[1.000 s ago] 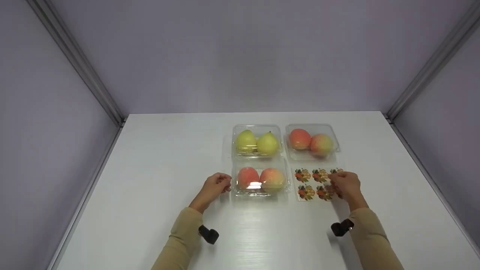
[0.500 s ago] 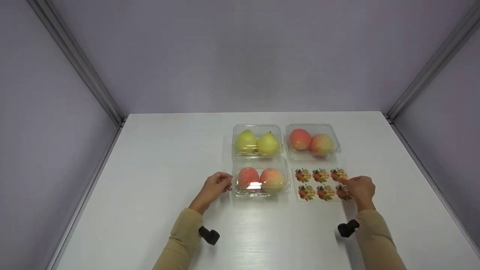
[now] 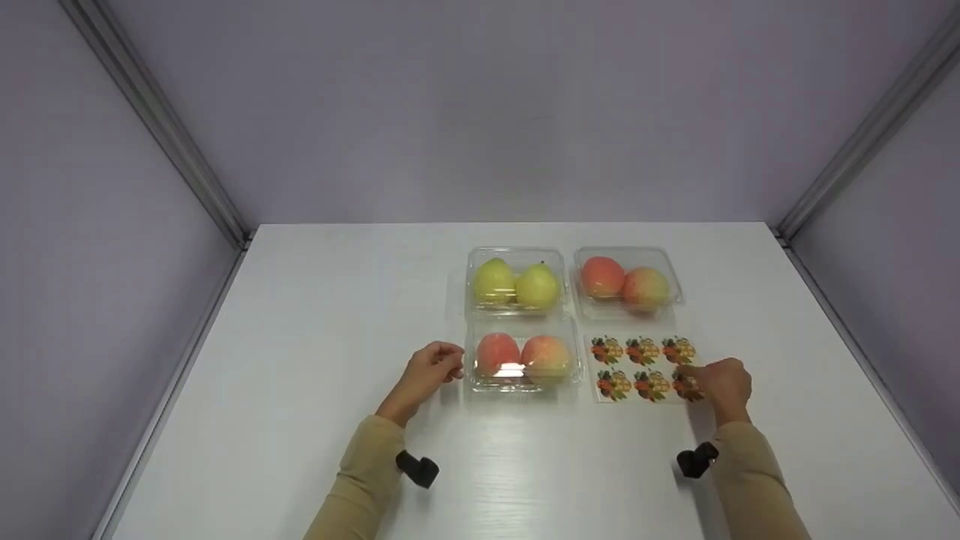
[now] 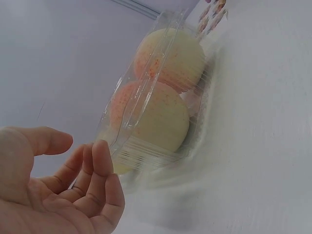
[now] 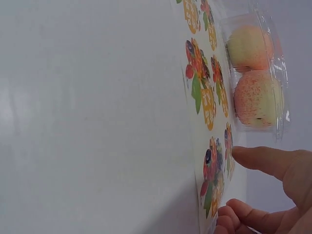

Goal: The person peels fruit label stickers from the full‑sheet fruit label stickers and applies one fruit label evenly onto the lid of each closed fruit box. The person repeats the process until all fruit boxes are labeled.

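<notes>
My left hand (image 3: 427, 375) is beside the left side of a clear clamshell box (image 3: 521, 326) that holds two peaches (image 3: 497, 355). In the left wrist view its fingers (image 4: 103, 158) are loosely bent, the thumb is apart from them, and nothing is held. To the right of that box lies a white sheet of stickers (image 3: 632, 369) printed with colourful fruit. At the sheet's right edge is my right hand (image 3: 724, 382). Its thumb is over the right-hand stickers, with a gap to the bent fingers in the right wrist view; contact with the sheet is unclear.
Behind the peach box stands a clear box (image 3: 517, 253) with two yellow-green pears (image 3: 538, 286). Another clear box (image 3: 671, 259) with two peaches (image 3: 602, 277) stands behind the sheet. All rest on a white table (image 3: 337, 300) with walls at the back and sides.
My right hand has drawn back rightward from over the sheet to its right edge, uncovering the right-hand stickers, and lately dipped slightly nearer. The left hand has stayed nearly still.
</notes>
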The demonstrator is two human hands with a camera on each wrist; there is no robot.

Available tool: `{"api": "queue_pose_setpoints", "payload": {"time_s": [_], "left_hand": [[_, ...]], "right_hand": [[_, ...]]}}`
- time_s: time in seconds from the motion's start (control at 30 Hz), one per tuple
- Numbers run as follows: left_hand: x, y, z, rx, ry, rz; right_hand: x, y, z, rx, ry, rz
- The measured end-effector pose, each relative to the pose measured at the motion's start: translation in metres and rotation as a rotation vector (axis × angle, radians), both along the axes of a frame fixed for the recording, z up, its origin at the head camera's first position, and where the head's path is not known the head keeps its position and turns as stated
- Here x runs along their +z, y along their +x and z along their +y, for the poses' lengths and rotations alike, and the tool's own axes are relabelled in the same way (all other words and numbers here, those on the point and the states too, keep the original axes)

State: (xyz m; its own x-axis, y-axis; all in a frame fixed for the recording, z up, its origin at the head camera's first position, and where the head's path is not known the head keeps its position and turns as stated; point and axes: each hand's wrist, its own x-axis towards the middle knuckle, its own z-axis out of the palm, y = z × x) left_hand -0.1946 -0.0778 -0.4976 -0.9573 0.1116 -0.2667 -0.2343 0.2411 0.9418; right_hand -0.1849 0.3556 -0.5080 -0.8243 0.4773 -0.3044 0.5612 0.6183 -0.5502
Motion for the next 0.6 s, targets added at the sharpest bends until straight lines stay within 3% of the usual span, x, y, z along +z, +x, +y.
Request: {"api": "queue_pose_setpoints", "payload": {"time_s": [0.03, 0.47, 0.6], "left_hand": [[-0.0045, -0.0023, -0.0002, 0.001, -0.001, -0.001], [-0.0014, 0.0001, 0.0006, -0.004, 0.002, 0.031], [0.0001, 0.0008, 0.0024, 0.002, 0.006, 0.053]], "right_hand": [[-0.0005, 0.0001, -0.0006, 0.007, -0.001, -0.014], [-0.0044, 0.0037, -0.0020, -0.006, -0.057, -0.095], [-0.0055, 0.0034, -0.0036, -0.022, -0.075, -0.070]]}}
